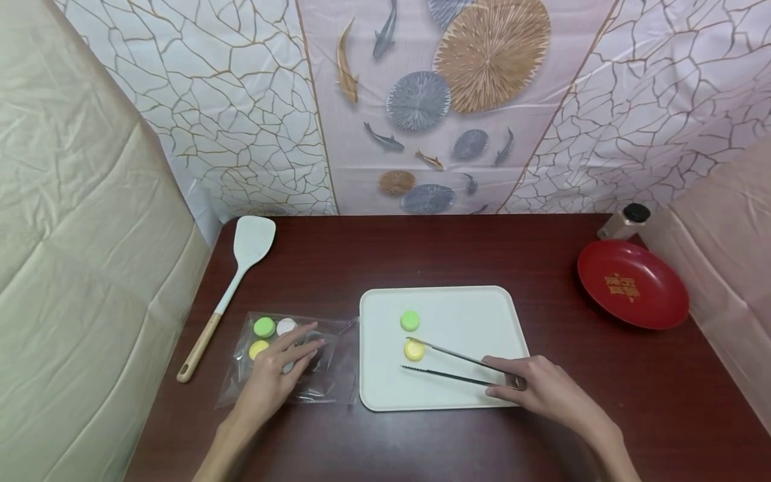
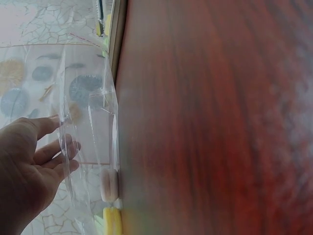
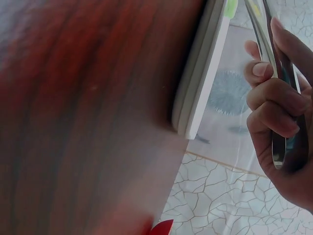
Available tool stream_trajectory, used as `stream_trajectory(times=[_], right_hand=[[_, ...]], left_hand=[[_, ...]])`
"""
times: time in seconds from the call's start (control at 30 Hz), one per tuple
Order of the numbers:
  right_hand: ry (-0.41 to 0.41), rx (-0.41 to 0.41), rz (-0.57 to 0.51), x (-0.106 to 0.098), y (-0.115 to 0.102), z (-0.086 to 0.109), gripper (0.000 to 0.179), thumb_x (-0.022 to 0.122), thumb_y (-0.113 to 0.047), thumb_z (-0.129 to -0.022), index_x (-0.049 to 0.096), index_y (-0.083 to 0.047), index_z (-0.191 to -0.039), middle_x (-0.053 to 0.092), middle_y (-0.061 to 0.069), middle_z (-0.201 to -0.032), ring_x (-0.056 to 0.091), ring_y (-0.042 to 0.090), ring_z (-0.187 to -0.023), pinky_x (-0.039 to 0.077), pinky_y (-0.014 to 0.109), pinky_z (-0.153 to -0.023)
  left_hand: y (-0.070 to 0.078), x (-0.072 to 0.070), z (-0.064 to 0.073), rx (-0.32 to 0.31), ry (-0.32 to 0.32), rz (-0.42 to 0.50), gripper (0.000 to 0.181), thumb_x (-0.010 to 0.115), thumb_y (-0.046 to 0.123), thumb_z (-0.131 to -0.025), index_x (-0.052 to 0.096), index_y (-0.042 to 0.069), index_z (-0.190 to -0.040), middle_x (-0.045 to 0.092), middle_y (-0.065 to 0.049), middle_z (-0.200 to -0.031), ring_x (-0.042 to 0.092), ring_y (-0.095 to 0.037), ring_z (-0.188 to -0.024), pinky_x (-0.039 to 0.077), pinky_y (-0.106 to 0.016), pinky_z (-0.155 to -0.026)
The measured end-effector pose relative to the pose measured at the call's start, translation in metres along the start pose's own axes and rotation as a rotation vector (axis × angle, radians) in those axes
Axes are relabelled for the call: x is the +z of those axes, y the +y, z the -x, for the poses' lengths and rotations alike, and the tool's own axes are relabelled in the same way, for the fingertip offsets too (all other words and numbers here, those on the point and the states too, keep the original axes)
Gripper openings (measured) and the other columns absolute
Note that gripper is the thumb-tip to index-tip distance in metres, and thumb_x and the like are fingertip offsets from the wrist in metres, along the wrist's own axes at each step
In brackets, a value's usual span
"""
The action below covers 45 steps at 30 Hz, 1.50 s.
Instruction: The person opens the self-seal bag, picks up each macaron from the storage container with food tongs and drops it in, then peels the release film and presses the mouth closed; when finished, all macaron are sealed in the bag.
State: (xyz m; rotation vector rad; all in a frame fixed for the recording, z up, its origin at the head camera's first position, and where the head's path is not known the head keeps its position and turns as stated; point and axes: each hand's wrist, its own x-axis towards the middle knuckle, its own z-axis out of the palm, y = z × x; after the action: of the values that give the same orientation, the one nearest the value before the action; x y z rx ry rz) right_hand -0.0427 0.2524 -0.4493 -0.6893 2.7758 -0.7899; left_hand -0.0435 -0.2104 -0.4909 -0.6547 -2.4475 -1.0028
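My right hand (image 1: 538, 385) holds a pair of metal tongs (image 1: 454, 378) over the white tray (image 1: 470, 308); its fingers curl round the handle in the right wrist view. The tongs' arms are spread, with the upper tip across a yellow macaron (image 1: 413, 351) and the lower one nearer the tray's front. Behind that lies a green macaron (image 1: 410, 320). At the left, my left hand (image 1: 278, 368) rests at a clear plastic bag (image 1: 325, 381) with its fingers loosely extended against the film. Inside the bag are green (image 1: 264, 327), white (image 1: 286, 326) and yellow macarons (image 1: 258, 349), partly hidden by that hand.
A spatula (image 1: 231, 288) with a wooden handle lies along the table's left side. On the far right are a red plate (image 1: 632, 284) and a jar (image 1: 624, 221) with a black lid. Patterned cloth (image 1: 253, 134) hangs behind the dark wooden table (image 1: 325, 261).
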Motion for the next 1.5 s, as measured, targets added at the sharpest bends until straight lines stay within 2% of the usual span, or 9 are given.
stream_trajectory(times=[0.1, 0.33, 0.4, 0.73, 0.93, 1.23, 1.5], right_hand=[[0.003, 0.028, 0.004, 0.0, 0.001, 0.001, 0.045, 0.091, -0.034, -0.091, 0.081, -0.014, -0.131, 0.046, -0.022, -0.067, 0.04, -0.006, -0.063, 0.039, 0.021, -0.058], [0.0, 0.076, 0.083, 0.0, 0.002, 0.003, 0.046, 0.092, -0.035, -0.09, 0.082, -0.018, -0.131, 0.044, -0.02, -0.066, 0.041, -0.004, -0.064, 0.04, 0.024, -0.061], [-0.002, 0.078, 0.097, 0.0, 0.002, 0.003, 0.045, 0.091, -0.035, -0.09, 0.082, -0.018, -0.13, 0.043, -0.02, -0.065, 0.041, -0.004, -0.064, 0.039, 0.025, -0.061], [0.016, 0.015, 0.101, -0.001, 0.006, 0.004, 0.042, 0.09, -0.033, -0.092, 0.082, -0.017, -0.13, 0.04, -0.022, -0.064, 0.041, -0.004, -0.065, 0.039, 0.024, -0.061], [0.005, -0.039, 0.056, -0.001, 0.003, -0.001, 0.042, 0.089, -0.031, -0.093, 0.081, -0.013, -0.131, 0.042, -0.023, -0.064, 0.039, -0.006, -0.063, 0.039, 0.021, -0.06], [0.019, -0.079, 0.047, 0.004, -0.014, -0.015, 0.04, 0.086, -0.034, -0.096, 0.082, -0.014, -0.131, 0.039, -0.023, -0.065, 0.043, -0.006, -0.067, 0.041, 0.022, -0.064], [0.012, -0.135, 0.013, 0.012, -0.039, -0.036, 0.038, 0.083, -0.034, -0.099, 0.081, -0.013, -0.131, 0.044, -0.023, -0.065, 0.04, -0.006, -0.064, 0.04, 0.02, -0.06]], left_hand=[[-0.001, 0.0, 0.001, 0.003, 0.003, -0.002, 0.042, 0.085, -0.018, -0.081, 0.084, 0.002, -0.117, 0.076, -0.019, -0.136, 0.074, -0.042, -0.124, 0.066, -0.037, -0.086], [-0.002, 0.0, 0.002, 0.011, 0.01, 0.007, 0.042, 0.086, -0.018, -0.081, 0.084, 0.002, -0.117, 0.076, -0.019, -0.136, 0.074, -0.042, -0.123, 0.063, -0.024, -0.095], [-0.002, 0.0, 0.002, 0.011, 0.013, 0.011, 0.042, 0.086, -0.019, -0.08, 0.084, 0.002, -0.117, 0.076, -0.019, -0.136, 0.074, -0.043, -0.123, 0.063, -0.025, -0.095], [-0.001, -0.001, 0.002, 0.006, 0.008, 0.017, 0.041, 0.085, -0.018, -0.081, 0.084, 0.002, -0.117, 0.076, -0.019, -0.137, 0.074, -0.042, -0.124, 0.064, -0.028, -0.096], [-0.001, -0.001, 0.002, 0.003, 0.006, 0.014, 0.04, 0.085, -0.018, -0.082, 0.084, 0.002, -0.117, 0.076, -0.019, -0.137, 0.074, -0.042, -0.124, 0.065, -0.031, -0.096], [-0.002, -0.002, 0.003, -0.011, -0.007, 0.014, 0.039, 0.085, -0.017, -0.083, 0.084, 0.002, -0.117, 0.075, -0.02, -0.137, 0.072, -0.043, -0.125, 0.064, -0.033, -0.098], [0.0, -0.001, 0.003, -0.012, 0.0, 0.008, 0.04, 0.085, -0.017, -0.082, 0.084, 0.002, -0.117, 0.075, -0.018, -0.137, 0.073, -0.042, -0.125, 0.065, -0.044, -0.094]])
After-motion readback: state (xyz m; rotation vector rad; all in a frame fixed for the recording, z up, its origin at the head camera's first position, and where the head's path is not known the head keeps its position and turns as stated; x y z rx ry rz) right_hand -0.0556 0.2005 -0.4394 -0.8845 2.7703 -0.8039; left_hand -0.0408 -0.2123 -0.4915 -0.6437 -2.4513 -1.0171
